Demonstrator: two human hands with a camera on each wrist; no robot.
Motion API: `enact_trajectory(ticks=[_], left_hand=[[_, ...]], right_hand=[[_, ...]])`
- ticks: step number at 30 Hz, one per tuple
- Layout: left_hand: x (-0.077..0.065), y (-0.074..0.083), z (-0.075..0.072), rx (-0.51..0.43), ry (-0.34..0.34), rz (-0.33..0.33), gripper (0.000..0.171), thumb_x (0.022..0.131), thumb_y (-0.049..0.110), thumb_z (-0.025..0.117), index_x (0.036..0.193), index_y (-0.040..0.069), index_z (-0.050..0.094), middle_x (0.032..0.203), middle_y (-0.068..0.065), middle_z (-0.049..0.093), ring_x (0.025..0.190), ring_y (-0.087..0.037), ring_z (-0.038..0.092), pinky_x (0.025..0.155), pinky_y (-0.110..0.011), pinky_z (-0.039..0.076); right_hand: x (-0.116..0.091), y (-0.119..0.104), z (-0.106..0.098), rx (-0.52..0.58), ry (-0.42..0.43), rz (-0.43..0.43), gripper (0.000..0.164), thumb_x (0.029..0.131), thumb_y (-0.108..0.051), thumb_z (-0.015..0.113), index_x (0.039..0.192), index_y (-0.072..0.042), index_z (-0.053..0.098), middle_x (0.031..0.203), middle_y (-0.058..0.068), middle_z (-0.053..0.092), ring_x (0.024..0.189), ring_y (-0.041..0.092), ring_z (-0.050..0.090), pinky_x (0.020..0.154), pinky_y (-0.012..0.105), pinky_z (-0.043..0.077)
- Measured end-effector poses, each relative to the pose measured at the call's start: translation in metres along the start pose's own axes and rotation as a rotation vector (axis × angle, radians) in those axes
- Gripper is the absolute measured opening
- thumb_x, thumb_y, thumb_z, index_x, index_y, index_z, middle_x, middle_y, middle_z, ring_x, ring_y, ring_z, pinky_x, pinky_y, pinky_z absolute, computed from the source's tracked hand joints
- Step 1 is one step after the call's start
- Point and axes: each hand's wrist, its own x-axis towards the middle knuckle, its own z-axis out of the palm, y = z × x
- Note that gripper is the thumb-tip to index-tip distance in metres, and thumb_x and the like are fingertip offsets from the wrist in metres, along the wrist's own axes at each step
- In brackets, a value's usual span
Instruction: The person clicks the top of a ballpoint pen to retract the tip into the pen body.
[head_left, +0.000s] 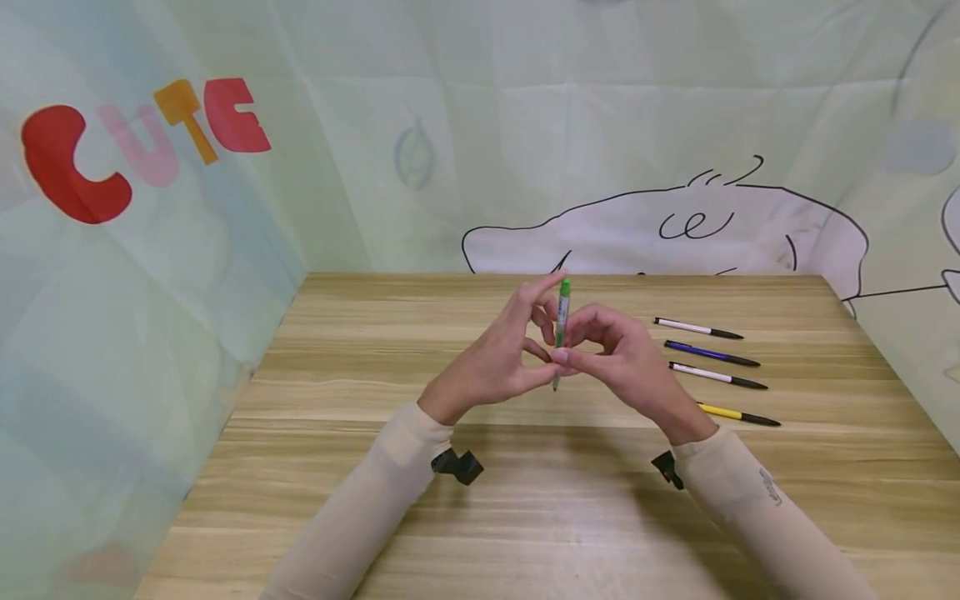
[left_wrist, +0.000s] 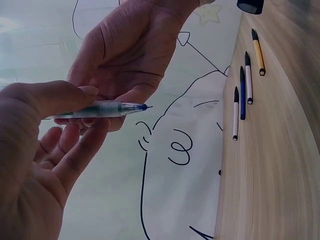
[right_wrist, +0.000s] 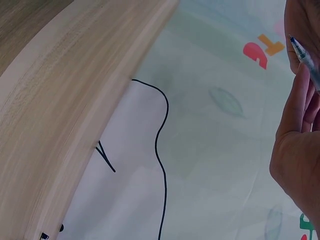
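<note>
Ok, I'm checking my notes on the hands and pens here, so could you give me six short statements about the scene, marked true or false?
1. The right hand pinches the green pen. True.
2. The left hand is well away from the green pen. False: the left hand's fingers touch it too.
3. The green pen's writing tip points up. False: the tip points down, with the green end on top.
4. Four pens lie on the table. True.
5. The blue pen lies between the far white pen and the near white pen. True.
6. Of the pens lying down, the yellow pen is farthest from the person. False: the yellow pen is nearest.
</note>
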Motion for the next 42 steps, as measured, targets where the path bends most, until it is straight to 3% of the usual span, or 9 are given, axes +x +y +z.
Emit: enact_trajectory(ticks=[9,27,34,42], left_hand=[[-0.0004,0.0019,-0.0004,0.016,-0.002,-0.002,0.104,0.080,-0.011,0.077,0.158,0.009,0.011,0.117,-0.012,0.047,0.097,-0.018,0.055,0.068,-0.020,0.061],[-0.0018,0.0028,-0.0015,0.026,-0.002,-0.016,0.104,0.081,-0.012,0.077,0.158,0.009,0.011,0.112,-0.011,0.047,0.097,-0.018,0.054,0.072,-0.021,0.062],[-0.0018,0.0021,-0.0027,0.049,-0.014,-0.002,0.106,0.081,-0.008,0.079,0.159,0.009,0.009,0.112,-0.010,0.047,0.099,-0.018,0.054,0.073,-0.027,0.064],[-0.0022,0.0027,-0.0029,0.057,-0.019,0.006,0.107,0.081,-0.007,0.081,0.159,0.009,0.009,0.111,-0.009,0.049,0.099,-0.017,0.055,0.074,-0.020,0.061]], right_hand=[[0.0009,0.0001,-0.0008,-0.011,-0.008,0.006,0.020,0.092,-0.012,0.076,0.109,-0.011,0.066,0.107,0.011,0.065,0.097,0.028,0.067,0.078,0.040,0.064],[0.0021,0.0015,-0.0032,-0.009,-0.015,0.040,0.019,0.092,-0.013,0.076,0.108,-0.009,0.066,0.105,0.012,0.066,0.096,0.029,0.066,0.079,0.040,0.064],[0.0019,-0.0008,-0.0034,-0.015,-0.020,0.030,0.018,0.093,-0.012,0.076,0.108,-0.010,0.067,0.105,0.011,0.066,0.097,0.029,0.066,0.078,0.040,0.064],[0.0016,-0.0021,-0.0028,-0.017,-0.026,0.011,0.017,0.093,-0.010,0.075,0.107,-0.010,0.066,0.106,0.010,0.066,0.096,0.027,0.067,0.077,0.039,0.064]])
